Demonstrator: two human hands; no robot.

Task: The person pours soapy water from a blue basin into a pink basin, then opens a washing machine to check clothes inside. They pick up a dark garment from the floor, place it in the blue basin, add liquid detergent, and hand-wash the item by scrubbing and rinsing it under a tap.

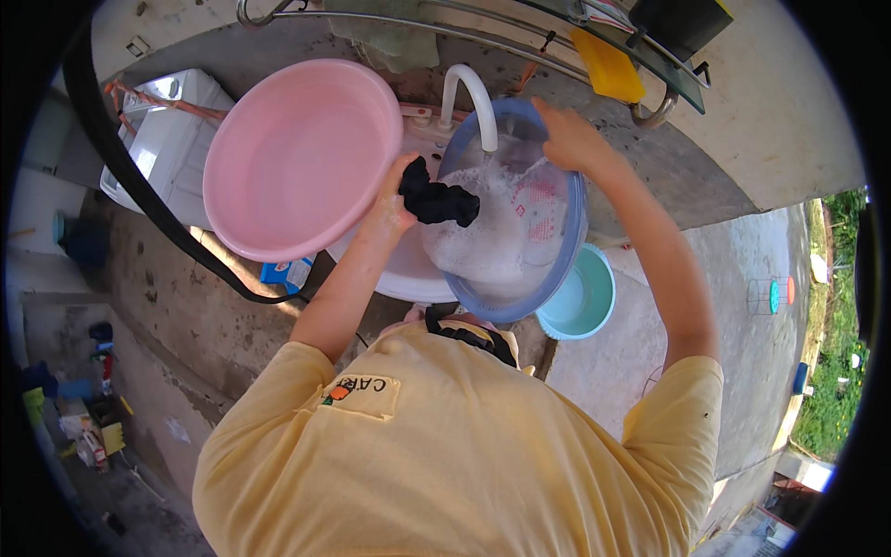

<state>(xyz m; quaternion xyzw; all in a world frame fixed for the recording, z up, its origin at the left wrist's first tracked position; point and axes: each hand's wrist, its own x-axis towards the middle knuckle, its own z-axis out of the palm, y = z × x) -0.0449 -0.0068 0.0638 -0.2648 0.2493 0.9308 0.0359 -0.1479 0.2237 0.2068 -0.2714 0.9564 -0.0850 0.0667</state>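
My left hand [397, 193] is closed around a bunched black cloth [440, 201], which hangs over the left side of a blue plastic basin [577, 218]. The exact kind of garment cannot be made out. At the basin's far right, my right hand [568, 137] is closed on the rim, thumb and fingers at the edge. Foamy water [492, 237] fills the basin and runs over its left rim, and red printing shows on the bottom. Above it, a white faucet [475, 97] curves down, with water falling from its spout.
Left of my left hand stands a big pink basin [302, 158], close against my wrist. The white sink [399, 278] shows beneath. A turquoise tub [585, 297] is lower right. A metal rail [418, 20] and glass shelf with a yellow item [608, 65] run along the wall.
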